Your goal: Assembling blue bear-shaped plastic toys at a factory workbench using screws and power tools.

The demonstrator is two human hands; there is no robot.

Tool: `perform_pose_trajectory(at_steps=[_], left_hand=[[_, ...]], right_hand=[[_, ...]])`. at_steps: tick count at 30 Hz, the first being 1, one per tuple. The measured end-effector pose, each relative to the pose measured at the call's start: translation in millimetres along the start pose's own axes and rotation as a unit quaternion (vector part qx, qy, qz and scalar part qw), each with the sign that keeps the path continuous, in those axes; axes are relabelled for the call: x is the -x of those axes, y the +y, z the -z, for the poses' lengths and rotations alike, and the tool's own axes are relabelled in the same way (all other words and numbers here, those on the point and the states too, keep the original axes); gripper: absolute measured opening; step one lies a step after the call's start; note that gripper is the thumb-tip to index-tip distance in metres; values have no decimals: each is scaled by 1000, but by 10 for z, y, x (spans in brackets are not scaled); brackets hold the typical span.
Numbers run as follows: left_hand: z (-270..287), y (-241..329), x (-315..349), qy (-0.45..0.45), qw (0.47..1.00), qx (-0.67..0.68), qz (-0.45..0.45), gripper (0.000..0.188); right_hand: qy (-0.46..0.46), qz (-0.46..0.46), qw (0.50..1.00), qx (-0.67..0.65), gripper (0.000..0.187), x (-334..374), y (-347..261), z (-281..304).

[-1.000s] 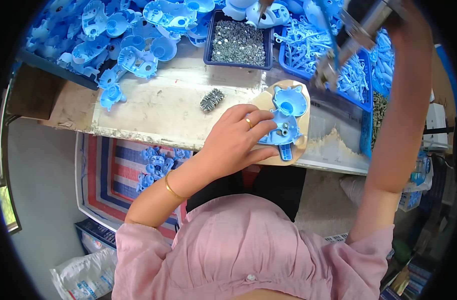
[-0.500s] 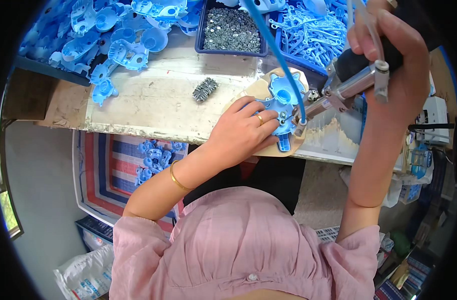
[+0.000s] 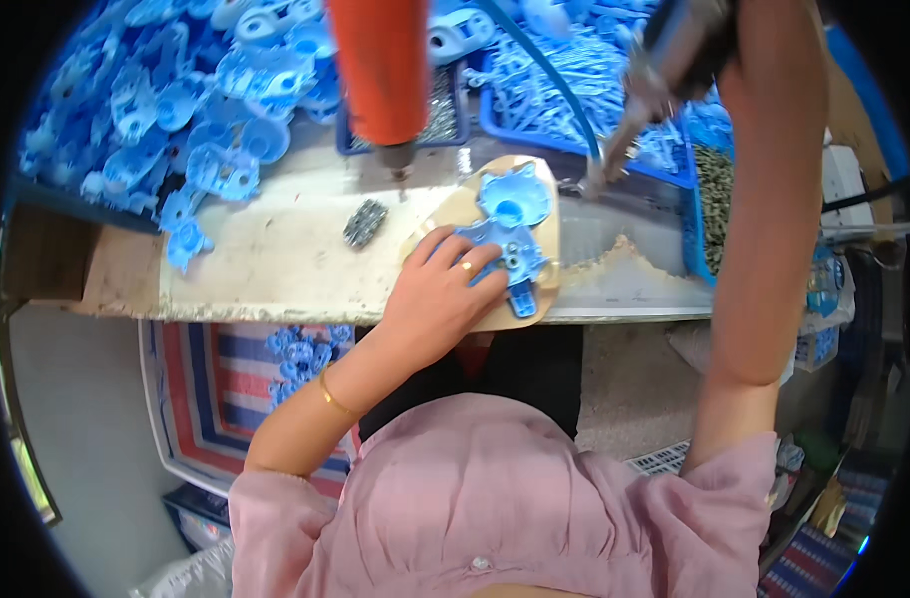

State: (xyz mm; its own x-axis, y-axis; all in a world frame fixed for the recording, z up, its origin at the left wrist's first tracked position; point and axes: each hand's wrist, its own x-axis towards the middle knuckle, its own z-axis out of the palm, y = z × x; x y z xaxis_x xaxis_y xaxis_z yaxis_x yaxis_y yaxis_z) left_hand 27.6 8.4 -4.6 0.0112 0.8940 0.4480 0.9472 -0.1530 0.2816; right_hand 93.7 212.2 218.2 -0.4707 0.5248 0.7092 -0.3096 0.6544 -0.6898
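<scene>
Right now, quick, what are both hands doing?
Left hand: open, fingers resting on the blue plastic part.
Right hand: cut off by the top edge, can't tell.

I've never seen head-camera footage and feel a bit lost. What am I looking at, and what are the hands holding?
There is no robot: these are a person's bare arms, seen from above by a wide fisheye camera on their head, so straight edges bend. The left hand rests on a blue plastic part lying in a tan holder on the table. The right forearm reaches to the top edge beside a blurred metal tool; I can't make out that hand's grip. An orange tool stands out in front. Around lie a metal clump and piled blue parts.
</scene>
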Motion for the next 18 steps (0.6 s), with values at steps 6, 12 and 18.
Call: perform_pose_trajectory(at_steps=[6, 12, 18], left_hand=[[611, 46, -27, 7, 989, 147, 27, 19], [2011, 12, 659, -119, 944, 222, 211, 21], [2241, 263, 996, -203, 884, -64, 415, 54]], right_hand=[[-109, -35, 993, -30, 39, -522, 267, 500], [-154, -147, 936, 280, 26, -438, 1913, 1801], [-122, -13, 831, 542, 31, 166, 3426, 2343]])
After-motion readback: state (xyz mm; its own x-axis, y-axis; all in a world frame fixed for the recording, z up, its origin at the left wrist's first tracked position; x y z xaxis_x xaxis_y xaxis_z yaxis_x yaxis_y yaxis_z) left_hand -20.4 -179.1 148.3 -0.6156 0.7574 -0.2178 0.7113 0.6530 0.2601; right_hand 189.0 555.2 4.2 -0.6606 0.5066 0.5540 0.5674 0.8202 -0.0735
